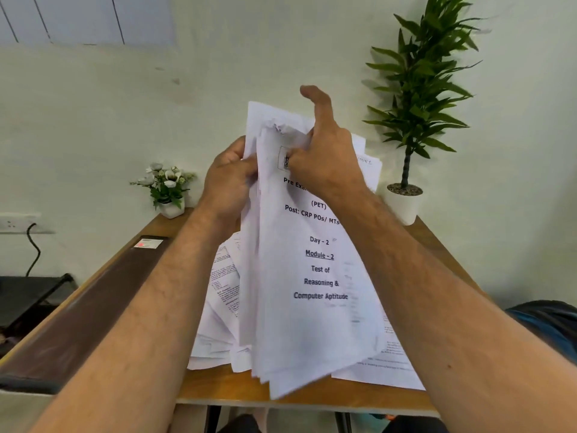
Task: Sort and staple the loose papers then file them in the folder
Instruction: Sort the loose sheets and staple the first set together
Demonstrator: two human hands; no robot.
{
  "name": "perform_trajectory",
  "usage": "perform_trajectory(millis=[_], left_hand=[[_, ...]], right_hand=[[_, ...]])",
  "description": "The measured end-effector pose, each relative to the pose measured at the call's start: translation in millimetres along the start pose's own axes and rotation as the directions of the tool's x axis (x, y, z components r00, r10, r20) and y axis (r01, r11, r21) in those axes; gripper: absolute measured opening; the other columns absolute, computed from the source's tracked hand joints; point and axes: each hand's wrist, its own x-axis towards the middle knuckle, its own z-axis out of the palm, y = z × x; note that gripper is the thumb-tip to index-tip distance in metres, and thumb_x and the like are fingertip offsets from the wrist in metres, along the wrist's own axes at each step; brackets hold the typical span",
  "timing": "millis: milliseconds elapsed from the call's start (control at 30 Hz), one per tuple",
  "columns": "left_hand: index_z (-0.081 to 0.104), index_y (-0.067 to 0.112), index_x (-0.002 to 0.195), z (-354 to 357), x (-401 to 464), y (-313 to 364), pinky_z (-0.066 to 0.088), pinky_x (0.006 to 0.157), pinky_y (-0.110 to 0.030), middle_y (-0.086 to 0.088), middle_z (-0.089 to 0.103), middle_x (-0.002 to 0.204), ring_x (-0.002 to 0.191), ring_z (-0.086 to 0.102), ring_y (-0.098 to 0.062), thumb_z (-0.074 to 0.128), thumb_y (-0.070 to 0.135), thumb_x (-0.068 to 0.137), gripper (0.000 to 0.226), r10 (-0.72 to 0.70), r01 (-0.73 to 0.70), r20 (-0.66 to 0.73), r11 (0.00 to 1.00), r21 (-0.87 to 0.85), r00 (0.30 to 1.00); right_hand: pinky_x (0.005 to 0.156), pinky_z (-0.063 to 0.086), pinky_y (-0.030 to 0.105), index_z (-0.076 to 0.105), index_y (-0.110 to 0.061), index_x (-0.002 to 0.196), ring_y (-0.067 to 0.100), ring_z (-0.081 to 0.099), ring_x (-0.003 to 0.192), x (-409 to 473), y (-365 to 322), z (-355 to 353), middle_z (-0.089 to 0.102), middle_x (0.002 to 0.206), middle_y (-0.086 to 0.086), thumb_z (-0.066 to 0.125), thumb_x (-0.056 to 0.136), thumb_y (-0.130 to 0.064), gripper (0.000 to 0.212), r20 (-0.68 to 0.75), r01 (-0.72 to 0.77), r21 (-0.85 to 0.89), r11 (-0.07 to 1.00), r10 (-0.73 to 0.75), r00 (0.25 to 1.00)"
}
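Forearms reach up from the lower corners and meet at the middle of the view, where both hands lift a stack (pixel 312 276) of printed sheets off the desk (pixel 224 389). My guess is the stack is held upright and close so its title page can be read and the sheets sorted before stapling.

At about 9 o'clock of the stack, the left hand (pixel 229 182) is curled round its left edge and grips the sheets so they stay together. At about 12 o'clock, the right hand (pixel 324 160) pinches the top sheet near its upper edge with thumb and lower fingers, while its forefinger sticks up free. That looks like peeling or checking a page.

More loose papers (pixel 218 307) lie spread flat on the desk under and behind the stack, showing at 8 o'clock and 4 o'clock of it. A dark folder (pixel 93 307) lies along the desk's left edge, at 8 o'clock of the view, apart from the hands. No stapler shows. A small flower pot (pixel 170 195) stands at 10 o'clock, and a tall plant (pixel 415 104) at 2 o'clock.
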Motion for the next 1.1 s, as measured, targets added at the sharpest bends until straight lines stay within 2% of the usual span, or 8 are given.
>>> perform_trajectory(millis=[67,167,233,400,600,700,833,1100], left_hand=[[0.069,0.007,0.121,-2,1,-2,0.053,0.088,-0.043,-0.019,0.072,0.108,0.093,0.066,-0.03,0.055,0.001,0.094,0.031,-0.008,0.006,-0.027,0.998,-0.054,1.0],[0.066,0.007,0.13,-7,2,-13,0.046,0.107,-0.051,-0.025,0.065,0.13,0.118,0.064,-0.037,0.055,0.037,0.097,0.046,-0.124,0.124,0.015,0.977,-0.173,0.992],[0.064,0.008,0.133,-7,-3,-25,0.049,0.107,-0.051,-0.024,0.065,0.131,0.122,0.063,-0.039,0.051,0.049,0.1,0.055,-0.183,0.197,0.086,0.96,-0.197,0.979],[0.066,0.008,0.119,-9,-26,-79,0.059,0.084,-0.05,-0.021,0.074,0.109,0.092,0.072,-0.037,0.059,0.004,0.099,0.022,-0.286,0.281,-0.059,0.957,-0.072,0.957],[0.065,0.014,0.127,-18,-64,-146,0.06,0.085,-0.051,-0.017,0.076,0.107,0.097,0.074,-0.038,0.05,-0.009,0.094,0.042,-0.476,0.478,-0.087,0.879,-0.001,0.875],[0.063,0.026,0.127,-24,-73,-174,0.059,0.089,-0.052,-0.005,0.076,0.111,0.101,0.074,-0.028,0.058,0.0,0.094,0.042,-0.419,0.439,-0.14,0.884,0.162,0.897],[0.061,0.037,0.13,-16,-78,-197,0.057,0.091,-0.039,0.012,0.072,0.114,0.104,0.069,-0.011,0.06,0.016,0.094,0.041,-0.311,0.357,-0.176,0.801,0.48,0.934],[0.071,0.034,0.106,-27,-73,-208,0.059,0.082,-0.048,0.008,0.076,0.093,0.087,0.072,-0.016,0.063,0.023,0.09,0.021,-0.343,0.372,-0.157,0.767,0.522,0.926]], right_hand=[[0.059,0.052,0.036,0.033,-0.029,0.144,0.019,0.058,0.063,2,-6,-3,0.053,0.067,0.0,0.051,0.074,-0.002,0.077,0.001,0.014,-0.025,1.0,-0.014,1.0],[0.047,0.04,0.029,0.035,-0.027,0.139,0.017,0.052,0.056,2,-11,-6,0.051,0.069,0.0,0.048,0.07,-0.001,0.074,0.029,0.002,-0.104,0.995,0.001,1.0],[0.048,0.038,0.027,0.036,-0.025,0.136,0.018,0.054,0.059,-2,-8,-1,0.054,0.074,0.001,0.05,0.069,-0.001,0.072,0.073,-0.016,-0.155,0.988,0.027,0.997],[0.067,0.05,0.035,0.039,-0.024,0.132,0.029,0.062,0.085,-29,33,31,0.058,0.093,0.003,0.062,0.074,-0.008,0.064,0.216,-0.078,-0.239,0.968,0.131,0.967],[0.083,0.049,0.035,0.043,-0.025,0.138,0.03,0.061,0.105,-85,106,76,0.066,0.106,0.01,0.059,0.084,-0.009,0.058,0.355,-0.171,-0.281,0.944,0.268,0.896],[0.082,0.05,0.035,0.044,-0.025,0.138,0.029,0.062,0.098,-111,130,88,0.066,0.097,0.009,0.06,0.087,-0.008,0.056,0.372,-0.202,-0.199,0.959,0.265,0.89],[0.075,0.044,0.027,0.048,-0.024,0.137,0.02,0.059,0.085,-128,155,96,0.061,0.092,0.002,0.056,0.086,0.0,0.057,0.331,-0.272,-0.121,0.955,0.297,0.896],[0.07,0.051,0.023,0.044,-0.042,0.138,0.008,0.065,0.075,-146,176,117,0.066,0.084,-0.004,0.061,0.082,-0.004,0.069,0.162,-0.466,0.114,0.877,0.446,0.88]])
